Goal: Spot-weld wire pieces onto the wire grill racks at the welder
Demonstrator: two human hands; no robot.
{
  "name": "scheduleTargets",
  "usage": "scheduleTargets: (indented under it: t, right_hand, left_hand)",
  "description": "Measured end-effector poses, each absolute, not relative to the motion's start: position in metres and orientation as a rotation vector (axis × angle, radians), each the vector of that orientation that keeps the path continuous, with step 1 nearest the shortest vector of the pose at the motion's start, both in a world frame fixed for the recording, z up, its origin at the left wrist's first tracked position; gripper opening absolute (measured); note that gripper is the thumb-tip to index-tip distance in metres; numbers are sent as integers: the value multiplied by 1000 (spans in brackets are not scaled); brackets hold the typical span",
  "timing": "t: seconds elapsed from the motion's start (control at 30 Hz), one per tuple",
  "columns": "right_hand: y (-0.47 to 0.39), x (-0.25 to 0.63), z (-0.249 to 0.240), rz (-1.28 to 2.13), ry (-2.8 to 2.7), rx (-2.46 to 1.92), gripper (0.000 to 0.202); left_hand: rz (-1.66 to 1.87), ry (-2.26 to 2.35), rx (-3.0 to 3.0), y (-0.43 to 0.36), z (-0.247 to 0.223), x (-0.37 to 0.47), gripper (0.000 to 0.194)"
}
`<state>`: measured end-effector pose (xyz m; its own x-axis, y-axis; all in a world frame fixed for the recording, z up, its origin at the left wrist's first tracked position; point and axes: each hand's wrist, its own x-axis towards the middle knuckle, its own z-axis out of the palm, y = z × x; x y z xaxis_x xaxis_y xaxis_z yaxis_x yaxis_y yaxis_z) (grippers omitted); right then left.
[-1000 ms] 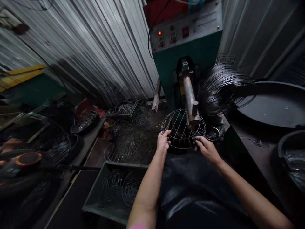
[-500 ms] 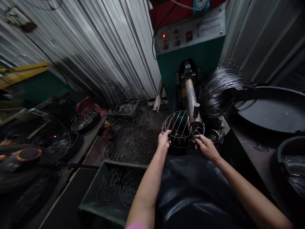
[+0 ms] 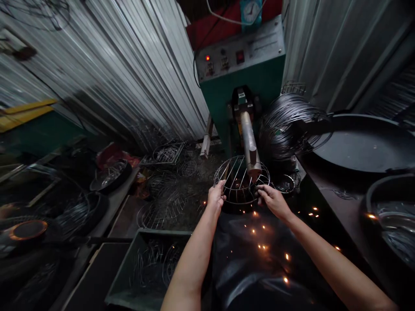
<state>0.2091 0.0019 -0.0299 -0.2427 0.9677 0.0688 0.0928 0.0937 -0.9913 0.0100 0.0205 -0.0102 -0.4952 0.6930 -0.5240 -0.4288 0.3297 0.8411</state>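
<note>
A round wire rack point(image 3: 238, 175) with parallel bars lies under the round metal arm point(image 3: 249, 138) of the green machine point(image 3: 243, 77). My left hand point(image 3: 216, 196) is closed on the rack's left front rim. At the right front, my right hand point(image 3: 270, 198) pinches the rim close to the arm's tip; its fingertips look dark, and whether they also hold a small part cannot be made out. The arm's end meets the rack between my hands. Orange sparks fly over the black apron point(image 3: 256, 259) and to the right.
Left of my legs stands a green bin point(image 3: 129, 268) with wire pieces. A wire coil point(image 3: 292, 125) hangs right of the machine, near a wide black pan point(image 3: 363, 144) and a dark tub point(image 3: 372, 207). Wire racks point(image 3: 165, 203) lie at the left.
Sparks have appeared below the metal arm. The view has shifted, so the machine sits lower and further left. Both hands still hold the rack.
</note>
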Motion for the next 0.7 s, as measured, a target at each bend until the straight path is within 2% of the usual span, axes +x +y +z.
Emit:
scheduleTargets:
  t: [0.43, 0.7]
  right_hand:
    - [4, 209, -25, 1079, -1582, -1127, 25]
    - [9, 209, -30, 1051, -1598, -1187, 24]
  left_hand:
    - [1417, 1585, 138, 8, -10, 18, 25]
    - [1331, 1641, 76, 10, -20, 25, 30]
